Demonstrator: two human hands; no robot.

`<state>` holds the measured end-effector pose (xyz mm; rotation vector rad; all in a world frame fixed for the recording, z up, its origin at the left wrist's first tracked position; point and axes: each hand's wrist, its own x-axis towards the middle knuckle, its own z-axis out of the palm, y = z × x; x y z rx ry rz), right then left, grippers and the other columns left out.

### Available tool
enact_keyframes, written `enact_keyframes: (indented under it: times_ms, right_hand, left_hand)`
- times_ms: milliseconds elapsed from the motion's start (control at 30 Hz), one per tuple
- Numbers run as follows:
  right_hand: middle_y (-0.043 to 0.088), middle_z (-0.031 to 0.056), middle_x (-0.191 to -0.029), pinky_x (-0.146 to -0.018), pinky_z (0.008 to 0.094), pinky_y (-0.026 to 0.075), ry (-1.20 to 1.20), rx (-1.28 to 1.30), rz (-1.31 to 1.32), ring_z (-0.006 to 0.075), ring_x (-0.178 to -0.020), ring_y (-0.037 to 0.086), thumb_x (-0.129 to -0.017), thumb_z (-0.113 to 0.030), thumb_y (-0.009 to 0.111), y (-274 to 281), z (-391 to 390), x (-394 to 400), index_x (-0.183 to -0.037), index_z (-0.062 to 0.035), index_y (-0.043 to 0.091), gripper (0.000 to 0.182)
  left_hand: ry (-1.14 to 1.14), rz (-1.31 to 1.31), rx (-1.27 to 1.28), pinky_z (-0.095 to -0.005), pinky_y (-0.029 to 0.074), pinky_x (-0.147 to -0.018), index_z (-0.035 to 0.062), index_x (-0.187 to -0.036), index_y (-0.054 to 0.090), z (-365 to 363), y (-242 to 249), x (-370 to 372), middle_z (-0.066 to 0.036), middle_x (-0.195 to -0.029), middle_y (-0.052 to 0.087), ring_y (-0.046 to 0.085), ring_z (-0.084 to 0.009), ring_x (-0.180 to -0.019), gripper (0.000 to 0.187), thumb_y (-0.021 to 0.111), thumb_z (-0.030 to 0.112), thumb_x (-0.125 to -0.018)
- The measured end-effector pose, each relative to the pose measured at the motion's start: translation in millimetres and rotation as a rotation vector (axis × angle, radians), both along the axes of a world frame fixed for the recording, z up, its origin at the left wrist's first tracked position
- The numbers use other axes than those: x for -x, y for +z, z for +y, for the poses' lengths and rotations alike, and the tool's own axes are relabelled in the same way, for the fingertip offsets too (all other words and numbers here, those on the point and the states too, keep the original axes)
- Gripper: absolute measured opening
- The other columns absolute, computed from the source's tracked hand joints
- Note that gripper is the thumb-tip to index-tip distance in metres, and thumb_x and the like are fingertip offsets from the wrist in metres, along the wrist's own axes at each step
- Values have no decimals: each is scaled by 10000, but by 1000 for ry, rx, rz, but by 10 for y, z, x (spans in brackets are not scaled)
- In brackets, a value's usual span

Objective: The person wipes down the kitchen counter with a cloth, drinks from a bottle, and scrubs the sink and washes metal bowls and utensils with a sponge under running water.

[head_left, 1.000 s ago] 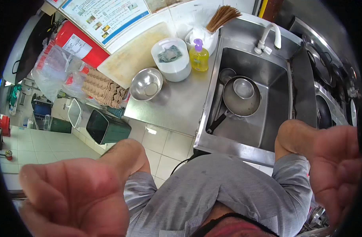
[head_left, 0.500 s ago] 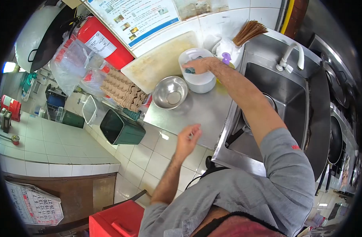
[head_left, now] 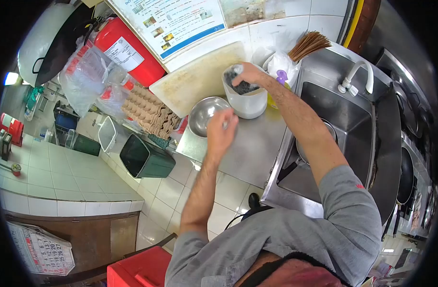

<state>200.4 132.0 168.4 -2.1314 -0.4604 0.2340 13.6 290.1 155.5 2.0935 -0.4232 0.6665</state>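
Observation:
My right hand (head_left: 248, 75) reaches into the top of a white plastic tub (head_left: 250, 104) on the steel counter. Its fingers close on a dark grey, mesh-like wad (head_left: 241, 87) that looks like a scouring pad; the fingertips are partly hidden. Over the near right side of a shiny steel bowl (head_left: 198, 117) hovers my left hand (head_left: 221, 127), loosely curled with thumb and fingers apart and nothing in it.
Right of the counter is a steel sink (head_left: 350, 107) with a pan (head_left: 319, 138) inside and a white faucet (head_left: 357, 76). A cutting board (head_left: 192, 76) leans behind the bowl. Egg trays (head_left: 149, 110), a fire extinguisher (head_left: 128, 50) and a green bin (head_left: 154, 160) stand left.
My left hand has moved up and forward from the counter's near edge to the bowl. The tub's opening now shows more of the dark wad, with my right hand still at it.

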Motion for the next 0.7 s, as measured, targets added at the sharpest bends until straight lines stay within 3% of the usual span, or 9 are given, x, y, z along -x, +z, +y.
enact_keyframes:
  times_ms: [67,167,233,300,400,533,567,633,700]
  right_hand:
    - [608,92,-870,-740,309,463,-141,-459,187,195,-823,578,-551,-107,719,80,-34,100,-971,-9,563,458]
    - [597,107,-901,-732,309,467,-136,-728,291,189,-819,580,-563,-112,716,241,-131,256,-1016,3,530,503]
    - [583,144,-936,-748,319,462,-293,-679,167,226,-833,582,-580,-159,715,126,-134,220,-1073,15,472,577]
    - [583,136,-925,-737,312,464,-464,-410,-148,230,-829,580,-609,-197,719,54,-159,205,-1076,29,437,591]
    - [562,190,-978,-781,329,447,-491,-337,-155,269,-902,561,-623,-299,719,190,-213,376,-1096,25,433,641]
    - [545,236,-942,-790,392,430,-556,-259,-334,354,-900,541,-684,-354,688,36,-149,394,-1031,3,455,550]
    - [539,231,-929,-789,401,425,-560,-247,-345,362,-896,531,-700,-346,678,-2,-141,360,-1018,1,457,520]
    - [518,228,-926,-789,417,414,-527,-271,-296,384,-892,505,-737,-267,652,-8,-131,342,-981,3,463,410]
    - [506,230,-927,-767,426,415,-567,-182,-459,397,-874,498,-756,-185,626,-127,-83,321,-945,11,465,316]
  left_hand:
    - [26,-70,-3,-307,441,-646,24,-978,592,-21,168,-496,-109,-812,604,569,-205,-725,189,571,112,-813]
    - [51,-1,-62,-342,457,-700,8,-1003,585,-95,315,-1207,-150,-903,617,599,-253,-783,219,548,105,-810]
    - [30,24,-89,-349,462,-714,8,-1004,586,-165,326,-1606,-162,-940,618,607,-265,-805,226,538,105,-806]
    - [-54,575,-736,-363,458,-784,22,-1004,598,-248,333,-1819,-160,-985,618,599,-274,-886,279,540,157,-766]
    - [-311,582,-979,-360,406,-889,59,-1072,578,-475,369,-1719,-155,-1087,580,538,-278,-1024,384,525,231,-733]
    - [-197,547,-1476,-367,270,-1025,187,-1214,479,-749,330,-1801,-104,-1343,360,337,-281,-1224,569,541,425,-701]
    - [-203,535,-1483,-367,270,-1025,187,-1214,479,-710,86,-1931,-104,-1343,360,337,-281,-1224,569,541,425,-701]
    - [-238,168,-1102,-365,272,-1022,174,-1229,464,-667,-427,-2207,-102,-1347,354,329,-289,-1227,544,538,370,-727]
    - [-286,251,-1144,-361,285,-1010,163,-1208,479,-677,-476,-2255,-103,-1324,374,349,-285,-1211,524,541,354,-724]
